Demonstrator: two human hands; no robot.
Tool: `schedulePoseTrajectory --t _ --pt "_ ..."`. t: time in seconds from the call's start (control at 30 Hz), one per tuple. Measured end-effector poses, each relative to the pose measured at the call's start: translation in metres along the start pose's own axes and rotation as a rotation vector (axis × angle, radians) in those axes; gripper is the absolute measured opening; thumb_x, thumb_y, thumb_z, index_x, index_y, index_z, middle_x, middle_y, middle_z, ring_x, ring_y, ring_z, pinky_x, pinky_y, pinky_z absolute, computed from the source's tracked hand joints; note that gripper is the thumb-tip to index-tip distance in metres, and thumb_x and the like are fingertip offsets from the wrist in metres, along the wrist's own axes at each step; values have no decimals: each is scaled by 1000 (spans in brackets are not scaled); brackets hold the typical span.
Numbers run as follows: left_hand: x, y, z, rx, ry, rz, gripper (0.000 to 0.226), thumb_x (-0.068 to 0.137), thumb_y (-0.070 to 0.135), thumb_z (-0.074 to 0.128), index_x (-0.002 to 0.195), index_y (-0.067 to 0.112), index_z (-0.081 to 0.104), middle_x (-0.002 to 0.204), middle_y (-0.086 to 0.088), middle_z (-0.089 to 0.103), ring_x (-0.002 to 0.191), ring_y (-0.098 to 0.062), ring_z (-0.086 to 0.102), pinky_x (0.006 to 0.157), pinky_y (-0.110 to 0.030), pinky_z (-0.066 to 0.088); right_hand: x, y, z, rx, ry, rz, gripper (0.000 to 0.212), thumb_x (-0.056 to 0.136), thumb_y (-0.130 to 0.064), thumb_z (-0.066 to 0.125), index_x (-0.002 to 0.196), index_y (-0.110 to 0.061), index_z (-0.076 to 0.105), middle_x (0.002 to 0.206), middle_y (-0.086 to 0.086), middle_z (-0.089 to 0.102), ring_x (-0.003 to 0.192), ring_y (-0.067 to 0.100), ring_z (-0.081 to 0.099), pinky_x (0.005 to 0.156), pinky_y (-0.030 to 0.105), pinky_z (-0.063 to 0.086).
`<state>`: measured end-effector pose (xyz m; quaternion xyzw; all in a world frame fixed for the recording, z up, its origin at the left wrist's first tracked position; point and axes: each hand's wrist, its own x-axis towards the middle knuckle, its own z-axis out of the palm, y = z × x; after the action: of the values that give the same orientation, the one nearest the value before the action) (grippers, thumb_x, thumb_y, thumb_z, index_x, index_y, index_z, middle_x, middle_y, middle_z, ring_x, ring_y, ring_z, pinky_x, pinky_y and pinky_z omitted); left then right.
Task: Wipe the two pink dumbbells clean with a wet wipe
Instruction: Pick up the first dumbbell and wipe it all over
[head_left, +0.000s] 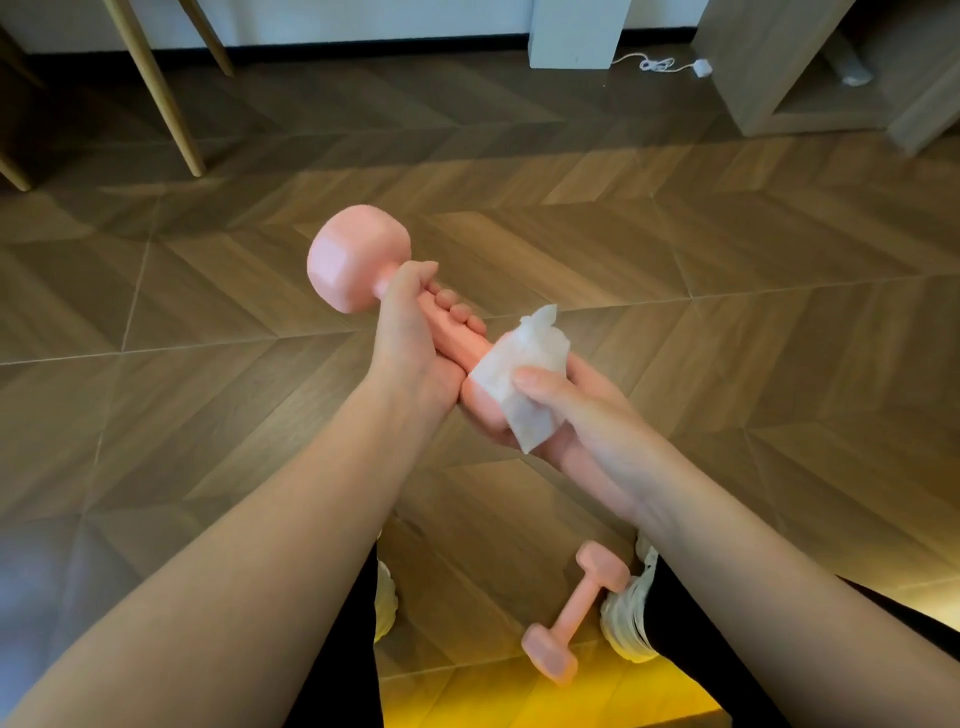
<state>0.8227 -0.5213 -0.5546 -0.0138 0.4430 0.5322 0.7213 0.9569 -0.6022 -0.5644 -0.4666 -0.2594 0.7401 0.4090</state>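
Observation:
I hold one pink dumbbell (358, 265) in the air over the floor, its far head pointing up and left. My left hand (410, 343) is wrapped around its handle. My right hand (566, 410) presses a crumpled white wet wipe (524, 379) against the near head, which is mostly hidden under the wipe and my palm. The second pink dumbbell (576, 608) lies on the floor between my feet, close to my right shoe.
Wooden herringbone floor (675, 260) all around. Slanted wooden furniture legs (166, 104) stand at the far left. A white post (576, 31) and a white cable with plug (670, 65) are at the back. A wooden cabinet (810, 67) sits far right. My white shoes (628, 618) flank the lying dumbbell.

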Motion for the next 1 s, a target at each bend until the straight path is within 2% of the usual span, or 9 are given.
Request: schedulePoseTrajectory --t 0.1,0.3,0.4,0.53,0.63,0.7,0.83,0.9,1.0 --pt "1 -2 -1 -2 34 -6 30 92 22 59 70 20 38 48 8 34 37 -8 33 42 -19 35 2 3 3 -68 66 -25 66 73 -23 81 132 -20 52 127 5 67 114 20 66 98 41 53" --pt "0 0 2 47 -22 14 37 94 24 55 63 22 34 45 8 28 35 -10 27 38 -17 31 3 7 6 -180 106 -55 62 79 -45 68 133 -22 50 127 2 67 114 18 66 97 43 54" --pt "-1 -1 2 70 -19 3 37 92 23 54 61 22 34 45 8 27 35 -11 26 38 -17 30 1 6 -1 -218 36 -40 61 80 -40 70 134 -23 50 127 0 67 115 18 65 94 40 55" --pt "-1 0 1 72 -26 -15 38 91 22 54 59 22 34 45 7 27 36 -11 26 39 -18 30 1 6 -3 -283 40 -75 65 68 -37 83 125 -32 53 117 -5 69 105 12 69 82 30 58" --pt "0 0 1 72 -35 9 38 91 22 53 59 22 33 46 7 25 37 -11 25 40 -19 29 4 7 0 -286 72 -102 61 75 -44 77 129 -27 53 119 -4 69 108 15 68 92 41 57" --pt "1 1 2 75 -37 21 37 91 21 52 59 23 32 47 7 25 37 -11 24 40 -19 28 3 6 -1 -280 41 -107 57 82 -46 69 132 -24 52 124 -3 68 114 15 66 97 42 53" --pt "2 5 2 74 -39 22 37 90 22 52 58 23 33 47 7 25 37 -11 25 41 -19 29 0 0 -6 -287 -71 -104 60 71 -38 77 125 -34 51 119 -6 68 110 10 66 83 26 54" --pt "2 6 1 71 -40 16 37 90 22 52 58 22 33 47 7 25 37 -11 25 40 -20 29 1 3 -4 -328 -37 -119 66 66 -36 81 123 -40 49 119 -6 66 106 7 66 79 23 54" --pt "1 3 1 69 -40 13 37 90 22 52 59 22 33 46 7 25 37 -12 25 40 -20 29 6 10 5 -290 68 -180 53 72 -34 81 118 -33 54 109 -8 71 97 6 70 73 21 56"
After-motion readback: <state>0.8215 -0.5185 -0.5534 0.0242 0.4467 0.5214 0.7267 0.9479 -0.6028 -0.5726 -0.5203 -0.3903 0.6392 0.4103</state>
